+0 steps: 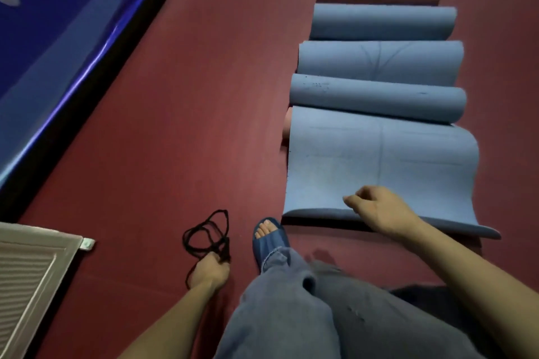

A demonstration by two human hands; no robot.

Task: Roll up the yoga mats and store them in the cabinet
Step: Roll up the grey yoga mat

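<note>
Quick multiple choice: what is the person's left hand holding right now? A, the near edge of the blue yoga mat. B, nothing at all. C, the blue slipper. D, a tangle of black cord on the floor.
D: the left hand grips the black cord lying looped on the red floor, while the right hand is over at the blue mat.

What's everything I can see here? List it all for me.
yoga mat: one, blue with a pink underside, lying wavy on the floor.
black cord: one, tangled on the floor left of the mat.
floor: dark red.
blue banner: one, upper left.
louvred panel: one, white, lower left.
slipper: one, blue, on a foot.
jeans: blue-grey.
left hand: grips the cord.
right hand: fingers curled, on the mat's near end.
</note>
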